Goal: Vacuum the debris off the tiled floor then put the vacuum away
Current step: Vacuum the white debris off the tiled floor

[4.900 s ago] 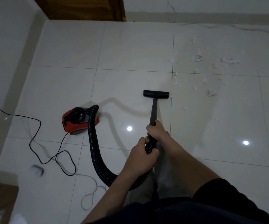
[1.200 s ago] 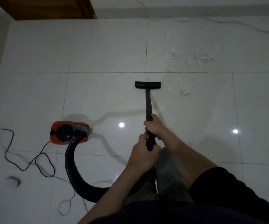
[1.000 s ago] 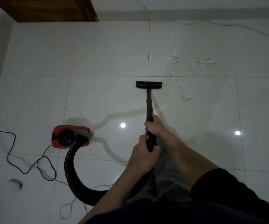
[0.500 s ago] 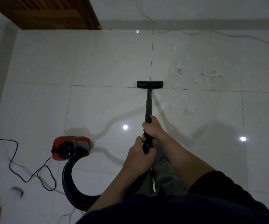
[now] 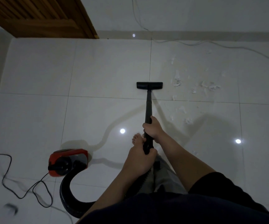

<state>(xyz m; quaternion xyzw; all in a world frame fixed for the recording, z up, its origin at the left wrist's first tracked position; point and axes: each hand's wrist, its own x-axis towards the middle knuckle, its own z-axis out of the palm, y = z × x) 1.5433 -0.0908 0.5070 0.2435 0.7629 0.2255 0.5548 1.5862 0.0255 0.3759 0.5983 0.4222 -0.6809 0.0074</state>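
Observation:
Both hands hold the black vacuum wand point(image 5: 148, 107). My right hand point(image 5: 153, 128) grips it higher up, and my left hand point(image 5: 141, 159) grips the lower end where the ribbed hose point(image 5: 67, 191) begins. The flat black floor nozzle point(image 5: 149, 85) rests on the white tiles, just left of the scattered white debris point(image 5: 209, 86). More scraps point(image 5: 188, 121) lie right of the wand. The red and black vacuum body point(image 5: 68, 162) sits on the floor to the left, joined by the curving hose.
A black power cord point(image 5: 19, 189) loops over the tiles at lower left. A pale cable point(image 5: 227, 46) runs along the back wall's base. A wooden door point(image 5: 38, 16) stands at top left. My bare foot point(image 5: 137, 139) shows beside the wand.
The nozzle has slid forward across the tile joint toward the back wall, and the view has tilted up. My foot has come into view. Both hands kept their grip.

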